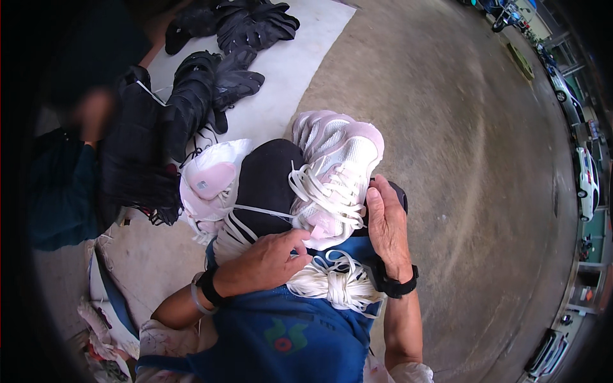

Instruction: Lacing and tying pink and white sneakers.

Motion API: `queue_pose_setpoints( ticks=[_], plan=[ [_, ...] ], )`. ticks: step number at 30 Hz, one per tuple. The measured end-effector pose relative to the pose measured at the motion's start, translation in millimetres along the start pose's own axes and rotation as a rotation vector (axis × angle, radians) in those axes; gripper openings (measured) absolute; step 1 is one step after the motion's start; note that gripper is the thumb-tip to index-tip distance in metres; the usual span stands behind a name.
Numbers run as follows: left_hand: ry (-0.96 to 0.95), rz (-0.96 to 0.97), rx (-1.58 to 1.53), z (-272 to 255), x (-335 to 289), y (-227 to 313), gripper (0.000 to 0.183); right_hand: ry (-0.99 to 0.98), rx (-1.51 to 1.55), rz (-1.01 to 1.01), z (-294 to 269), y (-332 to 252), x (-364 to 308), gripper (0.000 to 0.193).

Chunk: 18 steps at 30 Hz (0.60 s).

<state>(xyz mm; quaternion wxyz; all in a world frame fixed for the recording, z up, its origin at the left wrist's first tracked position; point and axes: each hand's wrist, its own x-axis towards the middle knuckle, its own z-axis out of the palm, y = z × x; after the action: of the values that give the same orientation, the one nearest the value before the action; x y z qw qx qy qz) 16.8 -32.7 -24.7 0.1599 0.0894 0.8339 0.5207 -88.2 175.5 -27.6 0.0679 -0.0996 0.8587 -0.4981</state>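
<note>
A stack of white and pink sneaker uppers (348, 150) lies across my lap, with white laces (329, 195) threaded through the top one. My left hand (274, 258) is closed, its thumb and finger together by the pink tongue (327, 226); what they pinch is too small to make out. Along the stack's right side, my right hand (387, 223) has its fingers stretched out, thumb beside the top upper's edge. A bundle of loose white laces (341, 284) rests on my blue apron (249, 338), just below the uppers.
To my left lie more white and pink uppers (214, 175). Stacks of black uppers (191, 83) spread over a white sheet (313, 32). Another person's hand (96, 115) is at the far left. Concrete floor (472, 191) stretches right toward parked cars (586, 182).
</note>
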Motion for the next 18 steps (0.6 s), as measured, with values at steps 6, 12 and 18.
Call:
queue_pose_setpoints(
  ticks=[6,12,18],
  plan=[
    [0.034,-0.041,-0.091,8,0,-10,0.036,-0.088,0.064,0.075,-3,3,8,0.053],
    [0.007,-0.079,-0.104,4,2,-7,0.033,0.001,0.377,0.268,-2,18,14,0.057],
    [0.008,-0.073,-0.082,5,1,-15,0.033,-0.018,0.707,0.327,-2,26,17,0.038]
  ],
)
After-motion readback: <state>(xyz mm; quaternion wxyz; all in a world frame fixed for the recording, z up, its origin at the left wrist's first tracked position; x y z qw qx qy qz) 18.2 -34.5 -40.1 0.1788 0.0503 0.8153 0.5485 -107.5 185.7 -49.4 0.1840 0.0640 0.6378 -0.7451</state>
